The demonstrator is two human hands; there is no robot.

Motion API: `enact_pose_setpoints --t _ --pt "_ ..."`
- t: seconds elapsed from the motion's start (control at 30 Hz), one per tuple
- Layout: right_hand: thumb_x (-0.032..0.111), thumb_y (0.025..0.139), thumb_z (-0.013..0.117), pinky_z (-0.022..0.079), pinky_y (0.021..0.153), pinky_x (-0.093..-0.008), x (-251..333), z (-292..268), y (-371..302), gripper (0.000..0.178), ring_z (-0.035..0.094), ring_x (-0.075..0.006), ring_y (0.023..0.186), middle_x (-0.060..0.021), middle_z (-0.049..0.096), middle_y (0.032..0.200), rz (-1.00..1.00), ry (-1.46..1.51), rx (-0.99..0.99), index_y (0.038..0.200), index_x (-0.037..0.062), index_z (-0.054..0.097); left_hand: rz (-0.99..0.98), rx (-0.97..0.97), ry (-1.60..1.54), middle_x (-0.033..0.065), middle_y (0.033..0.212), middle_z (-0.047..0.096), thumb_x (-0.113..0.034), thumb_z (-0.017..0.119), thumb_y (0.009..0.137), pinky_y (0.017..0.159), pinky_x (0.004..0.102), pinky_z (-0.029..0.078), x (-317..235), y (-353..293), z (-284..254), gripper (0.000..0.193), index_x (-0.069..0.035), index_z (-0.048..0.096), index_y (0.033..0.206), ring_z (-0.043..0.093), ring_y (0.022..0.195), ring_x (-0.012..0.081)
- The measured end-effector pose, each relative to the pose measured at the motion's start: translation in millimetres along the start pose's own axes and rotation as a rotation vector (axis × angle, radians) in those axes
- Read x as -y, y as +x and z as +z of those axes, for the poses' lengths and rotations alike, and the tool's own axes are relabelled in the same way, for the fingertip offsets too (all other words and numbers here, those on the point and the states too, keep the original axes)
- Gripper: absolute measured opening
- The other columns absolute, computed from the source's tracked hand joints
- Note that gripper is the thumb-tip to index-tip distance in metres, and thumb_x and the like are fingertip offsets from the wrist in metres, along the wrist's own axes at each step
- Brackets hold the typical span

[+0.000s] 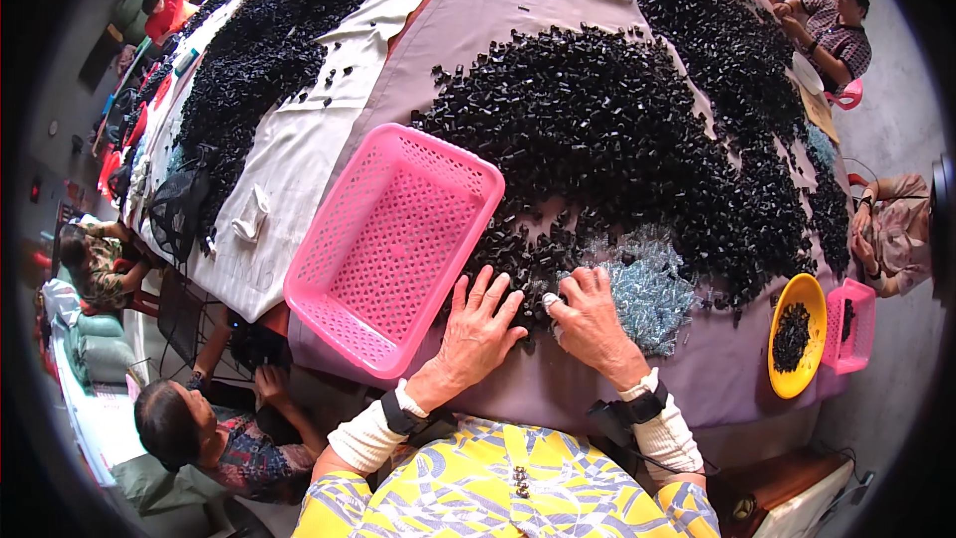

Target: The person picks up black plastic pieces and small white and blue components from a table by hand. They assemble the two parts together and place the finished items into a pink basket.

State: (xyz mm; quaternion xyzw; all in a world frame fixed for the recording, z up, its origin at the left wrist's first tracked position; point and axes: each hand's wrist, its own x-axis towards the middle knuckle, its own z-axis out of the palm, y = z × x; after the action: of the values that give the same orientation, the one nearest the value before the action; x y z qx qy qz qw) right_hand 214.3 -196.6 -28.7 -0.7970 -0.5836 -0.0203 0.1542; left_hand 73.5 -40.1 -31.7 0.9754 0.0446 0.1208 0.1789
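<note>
My left hand (480,323) lies palm down at the near edge of a heap of small black pieces (588,120), its fingers spread. Beside it my right hand (599,327) is curled over the same edge, fingers bent together and a white wrap on one digit. Whatever lies under those fingers is hidden. Touching the right hand's outer side is a small pile of clear, bluish short pieces (652,291). An empty pink perforated plastic basket (383,249) stands left of my left hand, tilted across the cloth.
Mauve cloth (538,389) covers the table. A yellow bowl (815,289) with black pieces and a smaller pink basket (854,314) sit at the right edge. More black pieces (269,50) cover the far left. People sit around, one person (224,428) close at lower left.
</note>
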Motion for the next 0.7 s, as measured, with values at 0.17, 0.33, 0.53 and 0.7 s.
enact_pose_setpoints --t 0.17,0.33,0.53,0.7 --pt "0.014 0.065 0.072 0.035 0.096 -0.0520 -0.3 -0.6 7.2 0.027 0.048 -0.0313 0.106 -0.0106 0.056 0.098 -0.033 0.030 0.021 0.088 0.0055 0.064 0.023 -0.174 -0.107 0.0161 0.115 0.060 -0.017 0.071 0.082 0.100 0.0470 0.041 -12.8 6.7 -13.4 0.032 -0.003 0.064 0.109 0.052 0.117 0.0358" --pt "0.004 0.065 0.073 0.045 0.086 -0.0417 8.9 -20.7 8.6 0.029 0.057 -0.0333 0.094 -0.0122 0.061 0.091 0.154 0.743 -0.262 0.092 0.0026 0.061 -0.375 -0.112 -0.949 0.0074 0.091 0.068 -0.008 0.065 0.090 0.076 0.0290 0.053 -17.9 13.0 -12.5 0.022 0.001 0.063 0.109 0.065 0.085 0.0189" --pt "0.007 0.063 0.073 0.045 0.086 -0.0449 19.9 -12.3 12.1 0.028 0.058 -0.0308 0.094 -0.0113 0.061 0.090 -0.045 0.419 -0.343 0.087 0.0025 0.060 -0.603 0.010 -1.532 0.0014 0.094 0.067 -0.014 0.064 0.094 0.070 0.0199 0.050 -17.1 15.2 -13.1 0.022 0.000 0.064 0.111 0.060 0.080 0.0054" --pt "0.006 0.062 0.071 0.044 0.087 -0.0444 18.7 -26.1 18.4 0.028 0.057 -0.0309 0.093 -0.0115 0.060 0.089 -0.088 0.427 -0.277 0.087 0.0028 0.060 -0.758 0.026 -1.617 0.0055 0.092 0.067 -0.020 0.059 0.097 0.064 0.0224 0.054 -7.5 12.7 -11.8 0.024 0.000 0.063 0.109 0.063 0.074 0.0091"
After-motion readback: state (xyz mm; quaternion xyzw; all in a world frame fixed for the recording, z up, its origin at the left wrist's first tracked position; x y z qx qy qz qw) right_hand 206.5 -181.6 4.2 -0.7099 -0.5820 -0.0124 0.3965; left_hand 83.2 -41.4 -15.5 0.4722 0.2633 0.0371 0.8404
